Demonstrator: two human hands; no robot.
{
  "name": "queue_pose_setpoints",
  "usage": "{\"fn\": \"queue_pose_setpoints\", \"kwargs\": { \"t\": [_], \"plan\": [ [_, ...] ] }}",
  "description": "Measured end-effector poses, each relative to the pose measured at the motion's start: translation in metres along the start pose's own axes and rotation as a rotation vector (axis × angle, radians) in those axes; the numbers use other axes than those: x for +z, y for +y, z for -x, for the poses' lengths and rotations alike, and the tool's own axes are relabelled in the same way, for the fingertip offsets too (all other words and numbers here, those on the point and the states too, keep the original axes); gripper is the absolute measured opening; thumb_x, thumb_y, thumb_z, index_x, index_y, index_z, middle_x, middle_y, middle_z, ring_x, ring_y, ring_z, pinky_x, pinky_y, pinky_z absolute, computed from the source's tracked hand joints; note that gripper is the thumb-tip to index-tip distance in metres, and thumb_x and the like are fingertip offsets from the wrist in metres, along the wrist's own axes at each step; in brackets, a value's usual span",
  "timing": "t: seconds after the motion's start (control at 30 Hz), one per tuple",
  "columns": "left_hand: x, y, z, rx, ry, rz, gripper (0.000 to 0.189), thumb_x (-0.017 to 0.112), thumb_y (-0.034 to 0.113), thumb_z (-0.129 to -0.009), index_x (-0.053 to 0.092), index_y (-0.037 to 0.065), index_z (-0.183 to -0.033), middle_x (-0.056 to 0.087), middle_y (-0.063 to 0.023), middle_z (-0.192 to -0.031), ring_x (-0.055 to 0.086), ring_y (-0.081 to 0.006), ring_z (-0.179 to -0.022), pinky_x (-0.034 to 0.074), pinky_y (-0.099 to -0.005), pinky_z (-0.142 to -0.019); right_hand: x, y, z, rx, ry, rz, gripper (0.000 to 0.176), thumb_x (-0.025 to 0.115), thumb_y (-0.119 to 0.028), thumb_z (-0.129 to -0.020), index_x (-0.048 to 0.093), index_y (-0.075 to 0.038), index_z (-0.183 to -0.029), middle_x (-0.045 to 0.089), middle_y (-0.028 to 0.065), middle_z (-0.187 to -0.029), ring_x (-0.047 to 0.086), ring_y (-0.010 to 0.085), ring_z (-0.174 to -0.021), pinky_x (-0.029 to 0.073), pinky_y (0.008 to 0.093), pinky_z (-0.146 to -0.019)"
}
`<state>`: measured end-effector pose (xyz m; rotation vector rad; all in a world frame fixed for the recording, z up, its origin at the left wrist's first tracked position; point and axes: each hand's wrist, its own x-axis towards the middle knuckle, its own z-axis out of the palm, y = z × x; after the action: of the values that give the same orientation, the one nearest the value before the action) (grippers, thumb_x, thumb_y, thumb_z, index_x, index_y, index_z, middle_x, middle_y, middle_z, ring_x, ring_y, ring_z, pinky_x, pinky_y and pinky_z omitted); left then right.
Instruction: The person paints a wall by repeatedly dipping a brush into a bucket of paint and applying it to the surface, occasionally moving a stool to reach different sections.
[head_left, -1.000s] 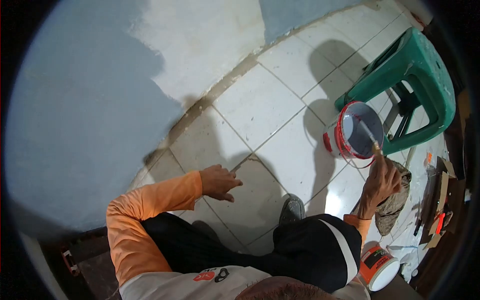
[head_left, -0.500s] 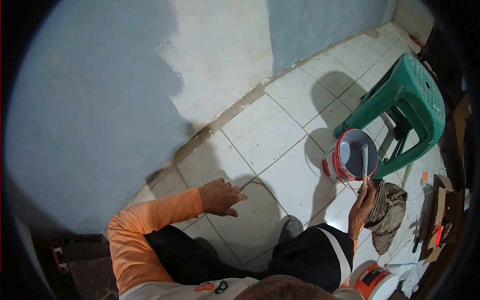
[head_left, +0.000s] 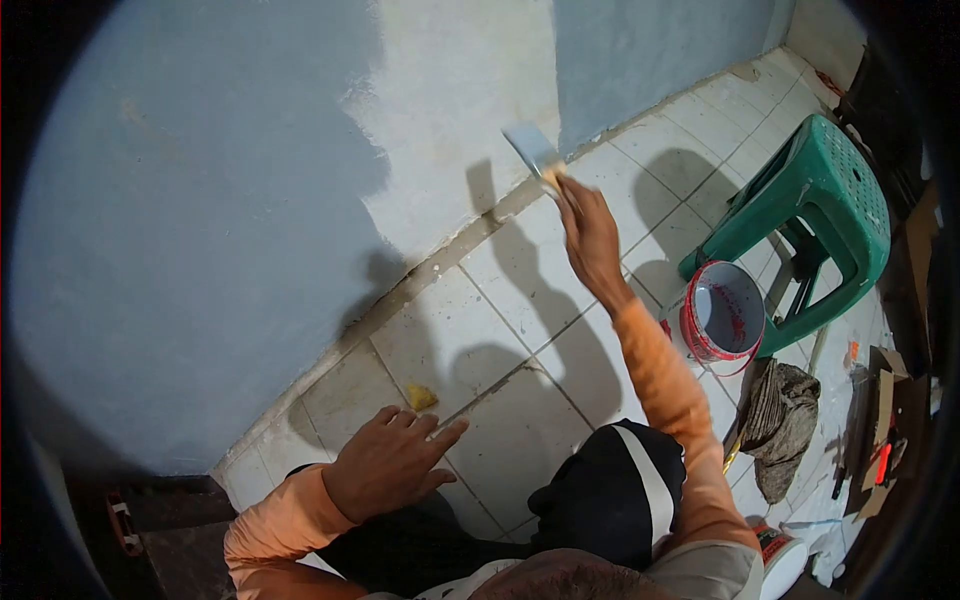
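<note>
Two colours share the wall (head_left: 180,220): grey-blue paint covers most of it, and a bare whitish patch (head_left: 460,120) runs down between the painted parts to the skirting. Below it spreads the floor (head_left: 520,270), laid in pale square tiles with dark joints and crossed by the shadows of an arm and a hand. At the far right a green plastic stool (head_left: 830,190) stands on the tiles, and a red-rimmed bucket (head_left: 688,322) with grey-blue paint inside sits just beside its near leg. A crumpled brown rag (head_left: 780,410) lies near the bucket, on the side towards the person, and an orange can (head_left: 775,555) shows at the bottom edge. The right hand (head_left: 590,235), on an outstretched orange sleeve, is closed round the handle of a flat brush (head_left: 532,150), whose bristles are up at the foot of the bare patch, close to the edge of the painted part. The left hand (head_left: 385,465) is empty, fingers spread and loosely open, low over the tiles; whether it touches them cannot be told. A small yellow scrap (head_left: 421,398) lies on the floor just beyond its fingertips.
</note>
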<state>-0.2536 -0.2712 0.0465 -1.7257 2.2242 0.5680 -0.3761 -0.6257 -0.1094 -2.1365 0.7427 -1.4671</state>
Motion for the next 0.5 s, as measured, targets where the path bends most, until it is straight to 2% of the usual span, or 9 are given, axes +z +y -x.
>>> {"fn": "queue_pose_setpoints", "kwargs": {
  "t": [0.07, 0.17, 0.23, 0.27, 0.33, 0.37, 0.43, 0.47, 0.5],
  "plan": [
    [0.002, -0.005, 0.003, -0.005, 0.022, -0.030, 0.070, 0.071, 0.042, -0.096, 0.047, 0.007, -0.152, 0.067, -0.0184, -0.125, 0.068, -0.0338, -0.112, 0.051, -0.0444, -0.102, 0.024, -0.014, -0.043, 0.017, 0.002, 0.068, 0.038, 0.065, -0.011, -0.102, 0.060, -0.016, -0.139, 0.062, 0.0142, -0.102, 0.066, 0.0361, -0.086, 0.054, 0.0436, -0.074],
    [-0.004, -0.006, 0.008, -0.035, -0.163, 0.132, 0.072, 0.069, 0.038, -0.098, 0.040, 0.011, -0.158, 0.065, -0.0194, -0.132, 0.066, -0.0348, -0.119, 0.048, -0.0458, -0.107, 0.061, -0.018, -0.097, -0.015, 0.041, 0.081, 0.040, 0.065, -0.011, -0.102, 0.060, -0.019, -0.141, 0.061, 0.0132, -0.098, 0.063, 0.0326, -0.081, 0.053, 0.0442, -0.072],
    [-0.003, -0.010, 0.010, -0.046, -0.191, 0.139, 0.072, 0.070, 0.037, -0.098, 0.040, 0.011, -0.158, 0.066, -0.0186, -0.128, 0.067, -0.0355, -0.115, 0.049, -0.0456, -0.106, 0.082, -0.015, -0.120, -0.167, 0.107, 0.160, 0.036, 0.063, -0.012, -0.101, 0.057, -0.018, -0.136, 0.059, 0.0156, -0.098, 0.065, 0.0381, -0.082, 0.053, 0.0501, -0.066],
    [0.000, -0.013, 0.012, -0.044, -0.201, 0.149, 0.072, 0.070, 0.037, -0.098, 0.040, 0.011, -0.158, 0.066, -0.0186, -0.128, 0.067, -0.0355, -0.115, 0.049, -0.0456, -0.106, 0.091, -0.008, -0.118, -0.157, 0.097, 0.160, 0.036, 0.063, -0.012, -0.101, 0.057, -0.018, -0.136, 0.059, 0.0156, -0.098, 0.065, 0.0381, -0.082, 0.053, 0.0501, -0.066],
    [0.008, -0.019, 0.017, -0.018, -0.095, 0.097, 0.069, 0.069, 0.040, -0.098, 0.046, 0.007, -0.154, 0.070, -0.0163, -0.110, 0.070, -0.0322, -0.099, 0.053, -0.0420, -0.094, 0.111, 0.006, -0.106, -0.067, -0.008, 0.285, 0.037, 0.060, -0.011, -0.099, 0.055, -0.018, -0.135, 0.059, 0.0177, -0.097, 0.066, 0.0401, -0.082, 0.053, 0.0526, -0.064],
    [0.005, -0.020, 0.018, -0.013, -0.089, 0.104, 0.069, 0.069, 0.040, -0.098, 0.046, 0.007, -0.154, 0.070, -0.0163, -0.110, 0.070, -0.0322, -0.099, 0.053, -0.0420, -0.094, 0.113, 0.018, -0.088, -0.038, -0.066, 0.321, 0.037, 0.058, -0.012, -0.098, 0.055, -0.018, -0.135, 0.060, 0.0191, -0.100, 0.067, 0.0421, -0.086, 0.053, 0.0546, -0.065],
    [-0.003, -0.020, 0.019, -0.053, -0.198, 0.147, 0.072, 0.069, 0.038, -0.099, 0.040, 0.011, -0.158, 0.067, -0.0183, -0.125, 0.068, -0.0355, -0.112, 0.050, -0.0448, -0.103, 0.103, 0.030, -0.055, 0.115, -0.258, 0.429, 0.032, 0.059, -0.016, -0.098, 0.060, -0.017, -0.130, 0.063, 0.0196, -0.102, 0.069, 0.0428, -0.090, 0.055, 0.0550, -0.067],
    [-0.002, -0.019, 0.020, -0.047, -0.187, 0.159, 0.072, 0.069, 0.038, -0.099, 0.040, 0.011, -0.158, 0.067, -0.0183, -0.125, 0.068, -0.0355, -0.112, 0.050, -0.0448, -0.103, 0.098, 0.040, -0.045, 0.105, -0.268, 0.440, 0.032, 0.059, -0.016, -0.098, 0.060, -0.017, -0.130, 0.063, 0.0196, -0.102, 0.069, 0.0428, -0.090, 0.055, 0.0550, -0.067],
    [0.000, -0.018, 0.020, -0.017, -0.202, 0.154, 0.072, 0.069, 0.039, -0.099, 0.040, 0.011, -0.158, 0.067, -0.0183, -0.123, 0.069, -0.0347, -0.111, 0.051, -0.0441, -0.101, 0.091, 0.051, -0.039, 0.128, -0.386, 0.483, 0.029, 0.057, -0.018, -0.099, 0.063, -0.017, -0.127, 0.065, 0.0195, -0.104, 0.070, 0.0431, -0.092, 0.056, 0.0547, -0.070]
  ]
}}
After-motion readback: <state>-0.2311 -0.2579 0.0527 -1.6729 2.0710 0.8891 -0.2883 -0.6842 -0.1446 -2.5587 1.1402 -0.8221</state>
